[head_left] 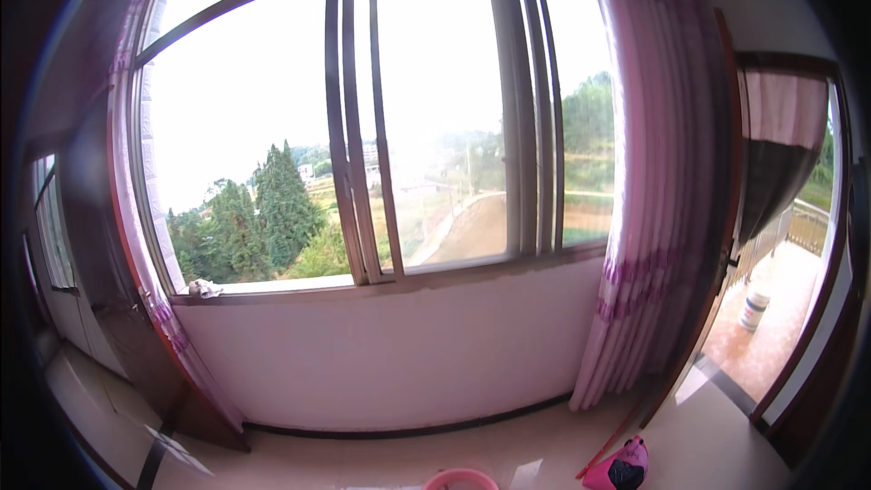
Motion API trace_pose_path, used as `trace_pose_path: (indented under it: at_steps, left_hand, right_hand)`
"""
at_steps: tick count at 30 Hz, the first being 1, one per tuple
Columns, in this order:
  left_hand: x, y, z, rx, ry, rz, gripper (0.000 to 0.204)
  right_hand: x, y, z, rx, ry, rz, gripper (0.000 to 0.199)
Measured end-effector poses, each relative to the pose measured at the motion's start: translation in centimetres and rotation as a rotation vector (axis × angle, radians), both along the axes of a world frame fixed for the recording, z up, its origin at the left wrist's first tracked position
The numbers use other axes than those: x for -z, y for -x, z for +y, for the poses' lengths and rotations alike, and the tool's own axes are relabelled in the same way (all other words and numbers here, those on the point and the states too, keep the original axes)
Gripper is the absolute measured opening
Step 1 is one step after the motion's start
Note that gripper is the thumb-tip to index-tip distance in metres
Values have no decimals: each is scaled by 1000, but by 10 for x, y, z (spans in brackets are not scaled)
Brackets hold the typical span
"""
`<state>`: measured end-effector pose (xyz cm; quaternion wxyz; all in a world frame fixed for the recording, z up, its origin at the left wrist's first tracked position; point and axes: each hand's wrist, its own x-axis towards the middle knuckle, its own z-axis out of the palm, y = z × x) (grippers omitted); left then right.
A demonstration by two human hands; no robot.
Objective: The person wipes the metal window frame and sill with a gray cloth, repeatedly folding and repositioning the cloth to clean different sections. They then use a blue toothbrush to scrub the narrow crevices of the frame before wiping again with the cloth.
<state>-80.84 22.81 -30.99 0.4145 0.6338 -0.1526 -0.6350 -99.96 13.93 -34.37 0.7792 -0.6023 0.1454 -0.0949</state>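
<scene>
Neither of my hands shows in the head view. A wide sliding window (367,127) with dark metal frames fills the middle, its left part looking out on trees. On the left end of its sill lies a small crumpled whitish thing (204,289), perhaps a cloth. The rim of a pink basin (461,474) shows on the floor at the lower edge; its inside is mostly cut off. Right of it rests a pink dustpan (599,472) with something black in it, and a thin red stick (608,440) leans beside it.
Purple-pink curtains hang at the right (649,218) and left (172,327) of the window. A brown door (136,345) stands ajar at the left. Through the right doorway (817,358), a white bucket (754,308) stands on a balcony with a railing (807,227).
</scene>
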Motion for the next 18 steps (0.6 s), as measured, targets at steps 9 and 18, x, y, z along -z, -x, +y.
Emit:
trace_pose_path:
  at_steps: [9, 18]
  left_hand:
    - [-191, -258, 105, -160, 212, -331, 23]
    - [-194, -414, 136, -306, 247, -293, 30]
  right_hand:
    - [-128, -237, 59, -165, 48, 4, 60]
    - [-226, -416, 42, -280, 231, -58, 44]
